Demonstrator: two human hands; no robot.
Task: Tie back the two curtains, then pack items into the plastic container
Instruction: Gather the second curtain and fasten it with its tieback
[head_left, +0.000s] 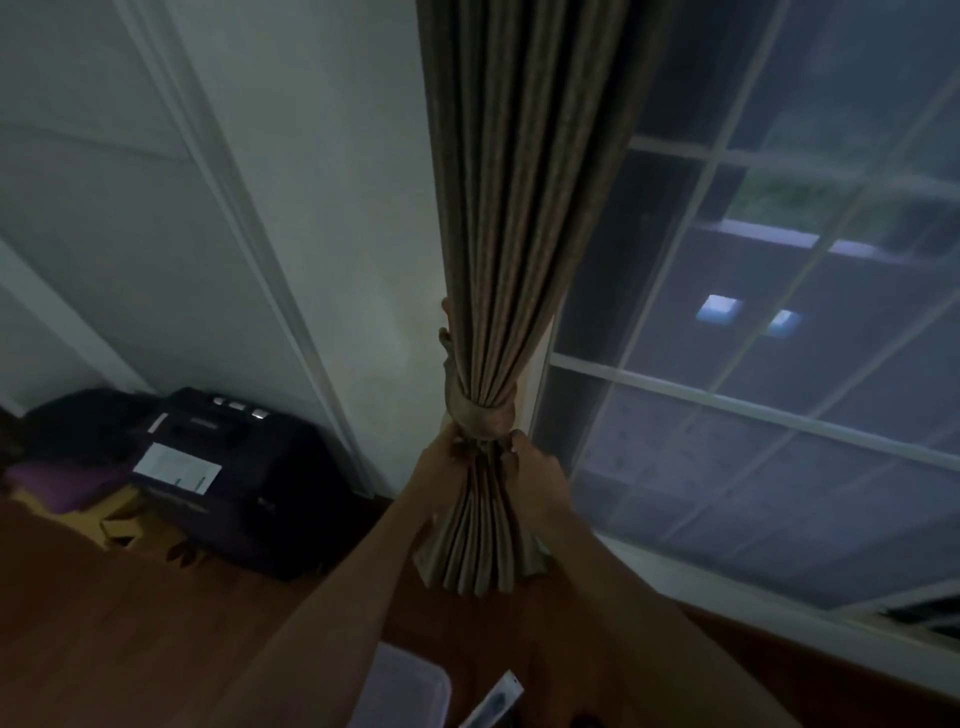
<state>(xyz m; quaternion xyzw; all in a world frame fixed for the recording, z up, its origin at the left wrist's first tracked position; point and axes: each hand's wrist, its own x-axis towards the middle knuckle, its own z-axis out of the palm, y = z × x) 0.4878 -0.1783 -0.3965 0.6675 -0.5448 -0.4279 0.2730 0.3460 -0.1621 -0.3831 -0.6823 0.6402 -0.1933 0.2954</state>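
Note:
A brown pleated curtain (524, 208) hangs at the window's left edge, gathered into a tight bundle. A matching fabric tieback (480, 415) wraps around it at mid height. My left hand (441, 462) grips the tieback's ends just below the wrap on the left side. My right hand (530, 462) pinches the same fabric on the right side. The curtain's lower folds fan out between my forearms. A clear plastic container (410, 696) sits on the floor below my left arm, partly hidden.
A window (753, 338) with white bars fills the right. A white wall and door frame (260, 234) stand on the left. A dark suitcase (244, 467) and purple cloth (62, 486) lie on the wooden floor. A small white packet (496, 701) lies beside the container.

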